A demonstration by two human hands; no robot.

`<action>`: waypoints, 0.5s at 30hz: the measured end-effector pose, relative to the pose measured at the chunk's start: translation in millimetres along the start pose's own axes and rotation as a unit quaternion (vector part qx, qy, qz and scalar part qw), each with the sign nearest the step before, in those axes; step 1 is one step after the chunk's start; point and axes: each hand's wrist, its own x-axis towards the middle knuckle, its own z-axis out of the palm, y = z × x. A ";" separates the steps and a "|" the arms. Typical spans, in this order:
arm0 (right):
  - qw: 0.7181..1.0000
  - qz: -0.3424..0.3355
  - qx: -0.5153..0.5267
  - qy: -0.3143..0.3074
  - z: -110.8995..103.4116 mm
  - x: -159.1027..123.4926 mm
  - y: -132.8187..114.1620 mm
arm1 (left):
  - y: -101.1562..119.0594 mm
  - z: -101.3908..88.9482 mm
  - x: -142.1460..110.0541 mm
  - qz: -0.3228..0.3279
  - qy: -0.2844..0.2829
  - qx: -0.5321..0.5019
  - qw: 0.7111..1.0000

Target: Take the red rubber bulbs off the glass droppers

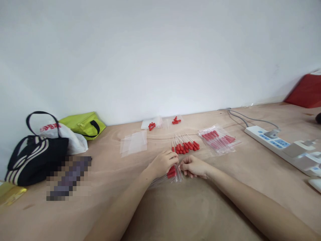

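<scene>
A small clear plastic bag with red-tipped sticks inside lies on the table in front of me. My left hand is closed over it, its fingers partly covering the red tips. From the other side, my right hand pinches at the bag's open-looking edge, thumb and forefinger together. Just beyond both hands, several loose red-tipped sticks lie in a row, red ends toward me. Filled clear bags with similar sticks are stacked to the right of them.
Flat clear bags lie left of the sticks. Small red pieces rest on plastic near the wall. A power strip with plugs and a cable is at right. A black bag and a lime-green bag stand at left.
</scene>
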 end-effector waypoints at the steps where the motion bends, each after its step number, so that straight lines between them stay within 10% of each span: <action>1: 1.000 -0.002 0.002 -0.002 0.1 -0.2 -0.5 | 0.6 0.1 0.3 0.001 -0.005 -0.001 1.000; 15: 1.000 -0.022 0.002 -0.004 2.3 0.3 0.7 | -1.6 -1.7 -0.5 0.017 0.011 -0.035 0.999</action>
